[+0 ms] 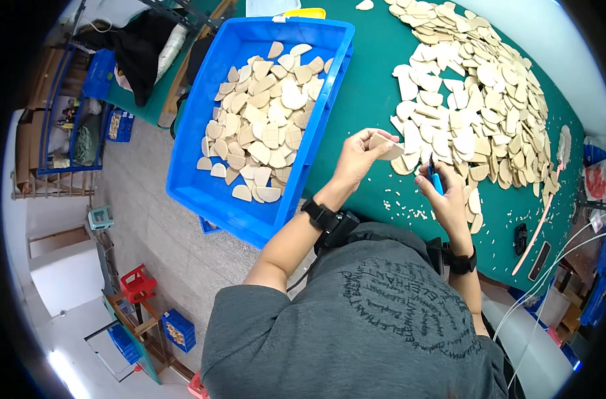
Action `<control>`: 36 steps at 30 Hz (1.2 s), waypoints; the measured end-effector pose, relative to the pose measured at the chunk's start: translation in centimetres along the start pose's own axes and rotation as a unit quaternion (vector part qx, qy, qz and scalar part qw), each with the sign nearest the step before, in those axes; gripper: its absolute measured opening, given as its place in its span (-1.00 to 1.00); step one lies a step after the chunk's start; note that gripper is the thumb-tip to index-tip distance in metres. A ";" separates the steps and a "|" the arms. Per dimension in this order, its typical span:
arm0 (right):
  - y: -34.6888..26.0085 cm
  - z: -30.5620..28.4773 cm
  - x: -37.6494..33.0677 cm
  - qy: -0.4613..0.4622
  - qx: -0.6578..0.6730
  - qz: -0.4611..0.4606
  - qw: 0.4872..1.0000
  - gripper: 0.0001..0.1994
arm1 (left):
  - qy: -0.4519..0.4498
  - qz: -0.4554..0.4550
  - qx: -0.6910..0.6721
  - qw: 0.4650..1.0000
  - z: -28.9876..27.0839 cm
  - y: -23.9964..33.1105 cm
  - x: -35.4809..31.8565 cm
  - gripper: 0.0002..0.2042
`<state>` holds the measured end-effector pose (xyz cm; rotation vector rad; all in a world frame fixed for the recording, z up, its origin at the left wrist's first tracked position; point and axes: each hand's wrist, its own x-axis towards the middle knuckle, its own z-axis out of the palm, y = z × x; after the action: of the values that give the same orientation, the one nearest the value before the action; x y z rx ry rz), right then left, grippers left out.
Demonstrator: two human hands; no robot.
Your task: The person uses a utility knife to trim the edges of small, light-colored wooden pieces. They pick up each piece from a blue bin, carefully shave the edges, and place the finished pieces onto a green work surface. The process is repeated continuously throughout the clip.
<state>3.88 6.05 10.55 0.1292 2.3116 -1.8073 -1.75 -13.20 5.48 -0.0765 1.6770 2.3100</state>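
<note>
Grey shirt is printed with lettering. Beige piece is fingertip-pinched by left hand, blue tool gripped by right hand.

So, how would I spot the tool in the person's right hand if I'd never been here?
Start at the green table and find the big heap of pale pieces on its right side. By the heap's near edge, the person's right hand holds a small tool. Its bright blue body and dark tip set it apart from the plain, pale pieces beside it.
</note>
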 end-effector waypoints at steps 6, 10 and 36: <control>-2.2 1.6 0.1 -0.021 0.046 -0.028 0.998 -0.77 | 0.003 0.013 -0.122 0.992 1.5 5.0 -3.8 -0.78; -2.5 1.9 -0.2 -0.026 0.094 -0.022 0.995 -0.70 | 0.019 0.018 -0.098 0.995 2.3 6.1 -4.9 -0.77; -2.8 0.9 -1.5 0.039 -0.009 -0.052 0.998 -0.64 | 0.031 0.144 0.032 0.989 4.9 5.9 -5.7 -0.80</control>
<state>4.89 4.54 13.34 0.0815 2.4296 -1.8618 2.76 -11.38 13.67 0.1170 1.9022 2.4773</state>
